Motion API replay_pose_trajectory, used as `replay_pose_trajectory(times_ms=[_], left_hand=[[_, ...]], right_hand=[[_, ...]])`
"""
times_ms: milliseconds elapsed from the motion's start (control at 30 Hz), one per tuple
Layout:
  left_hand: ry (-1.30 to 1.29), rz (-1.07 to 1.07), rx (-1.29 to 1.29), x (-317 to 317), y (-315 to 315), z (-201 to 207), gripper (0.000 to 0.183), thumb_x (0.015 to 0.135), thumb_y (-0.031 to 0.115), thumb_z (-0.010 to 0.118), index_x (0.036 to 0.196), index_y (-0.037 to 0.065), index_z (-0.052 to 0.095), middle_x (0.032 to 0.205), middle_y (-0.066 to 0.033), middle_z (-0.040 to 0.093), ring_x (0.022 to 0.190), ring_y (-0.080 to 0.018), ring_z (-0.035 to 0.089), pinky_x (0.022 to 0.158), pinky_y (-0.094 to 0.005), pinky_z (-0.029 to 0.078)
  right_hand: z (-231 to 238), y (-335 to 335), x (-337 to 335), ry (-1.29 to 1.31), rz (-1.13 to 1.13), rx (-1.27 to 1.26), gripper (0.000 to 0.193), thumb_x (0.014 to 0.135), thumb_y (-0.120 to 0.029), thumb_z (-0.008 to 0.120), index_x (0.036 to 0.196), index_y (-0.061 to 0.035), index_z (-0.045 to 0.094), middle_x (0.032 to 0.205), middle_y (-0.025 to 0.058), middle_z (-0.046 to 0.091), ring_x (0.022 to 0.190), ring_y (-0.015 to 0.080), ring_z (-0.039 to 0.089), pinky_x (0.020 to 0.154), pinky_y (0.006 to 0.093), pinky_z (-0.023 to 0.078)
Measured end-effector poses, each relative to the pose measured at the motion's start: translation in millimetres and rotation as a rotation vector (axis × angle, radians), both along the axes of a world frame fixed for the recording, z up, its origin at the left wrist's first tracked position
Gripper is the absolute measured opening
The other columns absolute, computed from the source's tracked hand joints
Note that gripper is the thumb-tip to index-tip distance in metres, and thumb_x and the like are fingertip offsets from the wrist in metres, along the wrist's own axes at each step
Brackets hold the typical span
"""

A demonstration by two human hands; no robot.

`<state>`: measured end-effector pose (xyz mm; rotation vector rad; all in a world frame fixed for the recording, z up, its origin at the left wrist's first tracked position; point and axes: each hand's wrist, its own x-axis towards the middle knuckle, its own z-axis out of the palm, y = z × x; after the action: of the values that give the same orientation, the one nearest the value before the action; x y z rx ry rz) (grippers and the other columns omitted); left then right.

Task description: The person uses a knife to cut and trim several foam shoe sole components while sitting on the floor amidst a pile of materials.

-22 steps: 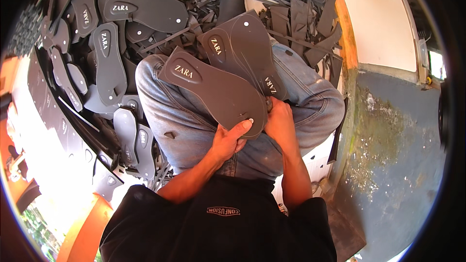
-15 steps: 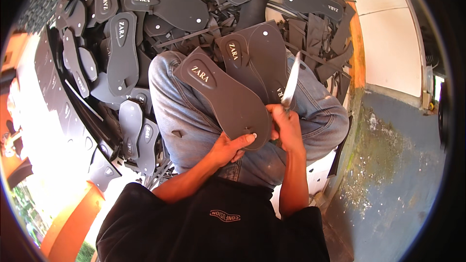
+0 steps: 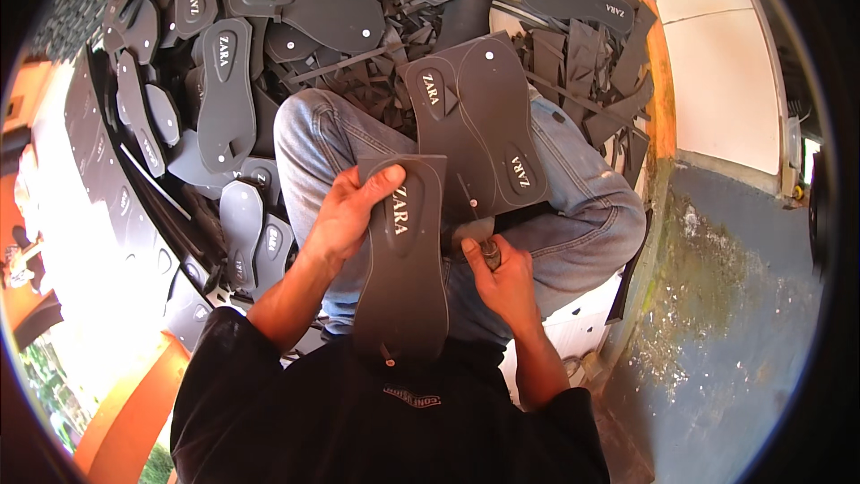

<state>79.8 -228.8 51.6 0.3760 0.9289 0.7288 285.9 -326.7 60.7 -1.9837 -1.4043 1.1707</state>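
My left hand (image 3: 351, 212) grips the heel end of a dark grey sandal sole (image 3: 405, 282), thumb on top beside the raised heel pad. The sole stands lengthwise toward me, its toe end with a small slit and white dot against my shirt. In my right hand (image 3: 506, 282) is a knife (image 3: 488, 254), held by its handle; the blade points left, close to the sole's edge, partly hidden. Across my lap lies a dark sheet (image 3: 484, 125) marked with two sole outlines, heel pads and white dots.
Many cut soles (image 3: 226, 94) and thin offcuts (image 3: 430, 31) are heaped in front and to the left. A sloping stack of dark sheets (image 3: 98, 161) stands at far left. To the right are a yellow-edged ledge (image 3: 661, 81) and a stained blue-grey floor (image 3: 735, 287).
The sole has turned and come toward me, and my left hand has shifted from its toe end to its heel end. My right hand has lowered the knife, its blade swinging from upward to leftward.
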Motion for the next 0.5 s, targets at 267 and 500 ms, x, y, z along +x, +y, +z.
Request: replay_pose_trajectory(times_ms=[267, 500], left_hand=[[0.086, -0.155, 0.022, 11.7, -3.9, 12.6, 0.033, 0.088, 0.029, 0.063, 0.102, -0.001, 0.065, 0.085, -0.0047, 0.067, 0.076, -0.0098, 0.063, 0.068, -0.0241, 0.051], [0.059, -0.347, 0.091, 24.4, -10.2, 16.3, 0.038, 0.088, 0.028, 0.063, 0.108, -0.004, 0.061, 0.092, -0.0065, 0.066, 0.081, -0.0102, 0.061, 0.072, -0.0235, 0.049]], right_hand=[[-6.2, -4.5, 6.3, -0.045, 0.015, -0.024, 0.030, 0.085, -0.023, 0.062, 0.068, 0.0001, 0.055, 0.051, 0.0157, 0.050, 0.050, 0.0344, 0.050, 0.048, 0.0406, 0.039], [6.2, 60.8, 11.3, -0.066, 0.237, 0.111, 0.025, 0.082, -0.019, 0.063, 0.070, 0.0014, 0.057, 0.060, 0.0224, 0.055, 0.061, 0.0453, 0.053, 0.056, 0.0446, 0.043]])
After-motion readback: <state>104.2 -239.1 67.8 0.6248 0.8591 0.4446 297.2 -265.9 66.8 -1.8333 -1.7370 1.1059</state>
